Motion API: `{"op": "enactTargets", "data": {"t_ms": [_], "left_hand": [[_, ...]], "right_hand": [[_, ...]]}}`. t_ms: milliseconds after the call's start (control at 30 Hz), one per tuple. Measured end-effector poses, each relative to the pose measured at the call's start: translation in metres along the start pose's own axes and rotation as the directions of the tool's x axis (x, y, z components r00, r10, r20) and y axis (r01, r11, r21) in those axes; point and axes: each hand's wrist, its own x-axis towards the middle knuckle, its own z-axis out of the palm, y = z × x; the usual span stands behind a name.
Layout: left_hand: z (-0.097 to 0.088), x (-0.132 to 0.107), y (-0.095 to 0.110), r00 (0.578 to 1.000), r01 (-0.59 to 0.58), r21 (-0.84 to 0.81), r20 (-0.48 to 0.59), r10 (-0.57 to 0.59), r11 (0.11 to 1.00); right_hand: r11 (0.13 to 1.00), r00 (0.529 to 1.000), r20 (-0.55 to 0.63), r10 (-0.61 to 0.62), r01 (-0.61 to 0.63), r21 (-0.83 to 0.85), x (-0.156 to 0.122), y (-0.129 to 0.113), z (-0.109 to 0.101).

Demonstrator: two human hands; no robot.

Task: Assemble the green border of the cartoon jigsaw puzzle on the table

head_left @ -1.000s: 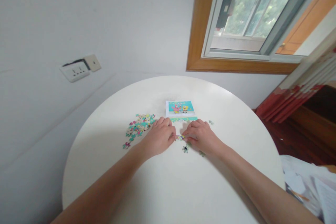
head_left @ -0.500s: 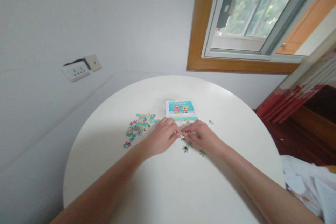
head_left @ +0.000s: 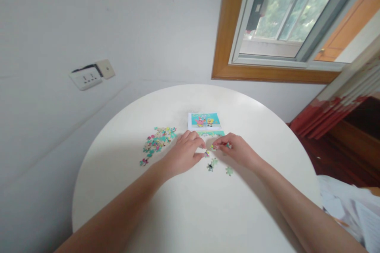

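Note:
My left hand rests on the white round table, its thumb and forefinger apart. The thumb tip lies beside a multicoloured jigsaw piece. Across a small gap, my right hand pinches a small yellow-green puzzle piece between thumb and fingertips. Just beyond the hands is an assembled strip of puzzle, partly hidden by them. Behind it lies a picture card with a pink and a yellow cartoon figure. Nearer me are a dark-marked loose piece and a pale green piece.
A heap of loose jigsaw pieces is spread left of my left hand. The round table meets a white wall with a socket. A wood-framed window is at upper right, and papers lie beyond the table's right edge.
The fingertips of both hands were together over a piece; now they have parted. My right hand has shifted slightly right with a small piece, and my left thumb and forefinger have spread.

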Motion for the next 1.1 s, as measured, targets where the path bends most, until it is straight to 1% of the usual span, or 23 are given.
{"op": "enactTargets", "data": {"t_ms": [200,333,567,700,933,1100], "left_hand": [[0.008,0.0,0.003,1.0,-0.003,0.031,0.004,0.002,1.0],[0.009,0.0,0.003,1.0,-0.008,0.029,0.003,0.008,1.0],[0.009,0.0,0.003,1.0,0.001,0.049,-0.001,-0.001,0.999],[0.011,0.0,0.003,1.0,0.001,0.059,-0.013,-0.001,0.998],[0.012,-0.001,0.003,0.999,-0.003,0.081,-0.033,0.005,0.997],[0.01,-0.001,0.004,1.0,0.003,0.077,-0.029,0.0,0.997]], "right_hand": [[0.994,0.999,0.032,0.011,-0.008,-0.112,0.001,0.005,0.004],[0.982,0.999,0.043,0.014,-0.005,-0.188,0.001,0.007,0.007],[0.978,0.998,0.058,0.014,-0.001,-0.21,0.0,-0.001,0.011],[0.969,0.999,0.037,0.024,-0.014,-0.246,-0.001,-0.005,0.014],[0.947,1.0,-0.017,0.007,-0.012,-0.32,0.0,-0.005,0.022],[0.941,0.997,-0.065,0.034,-0.054,-0.333,0.001,-0.007,0.024]]}}
